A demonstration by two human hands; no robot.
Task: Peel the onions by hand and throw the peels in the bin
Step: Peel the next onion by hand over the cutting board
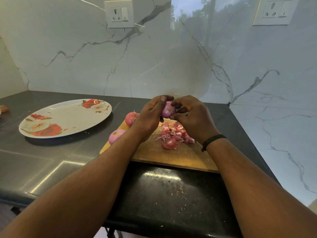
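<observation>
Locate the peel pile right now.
Head view: the peel pile lies on the wooden cutting board, right of centre, just below the right hand and the held onion.

round purple-pink onions: 3 [169, 110] [131, 118] [116, 135] | oval white rose-printed plate [68, 117]: 1 | rectangular wooden chopping board [171, 155]: 1 | heap of pink onion peels [174, 134]: 1 | white wall sockets: 2 [119, 14] [274, 11]

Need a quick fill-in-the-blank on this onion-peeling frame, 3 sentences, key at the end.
1. Both the left hand and the right hand hold one ____ above the cutting board.
2. The heap of peels lies on the ____.
3. The flowered plate sits to the ____ of the cutting board, on the dark counter.

Missing words: onion; cutting board; left
</observation>
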